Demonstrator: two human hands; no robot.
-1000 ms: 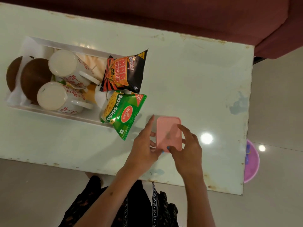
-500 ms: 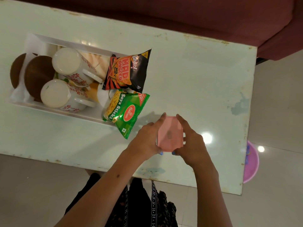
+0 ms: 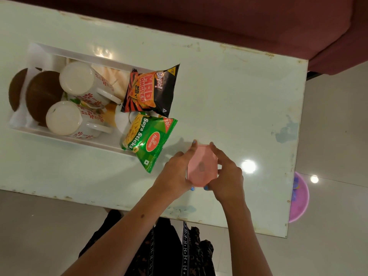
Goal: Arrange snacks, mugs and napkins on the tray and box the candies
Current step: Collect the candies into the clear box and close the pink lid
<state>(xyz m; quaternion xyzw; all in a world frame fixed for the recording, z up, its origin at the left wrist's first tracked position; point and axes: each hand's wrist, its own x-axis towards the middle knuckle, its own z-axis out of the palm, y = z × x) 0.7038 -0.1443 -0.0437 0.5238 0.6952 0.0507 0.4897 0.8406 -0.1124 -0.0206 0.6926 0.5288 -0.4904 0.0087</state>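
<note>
I clasp the pink candy box [image 3: 202,167] between my left hand [image 3: 177,171] and right hand [image 3: 229,177], each grip pressed on a side. It sits just above the tabletop [image 3: 229,92], near the green snack packet [image 3: 148,140] at the tray [image 3: 83,54] end.

Two mugs [image 3: 77,82] [image 3: 65,118] were counted in one tray [image 3: 83,54] at the left of one table [image 3: 229,92]. Two snack packets were seen, one black [image 3: 152,90] and one green [image 3: 148,139]. Two brown round pieces [image 3: 42,94] [image 3: 17,88] were counted at the far left. One pink box [image 3: 202,166] was held between two hands [image 3: 176,169] [image 3: 229,176]. One pink basin [image 3: 300,198] was noted on the floor at the right.
</note>
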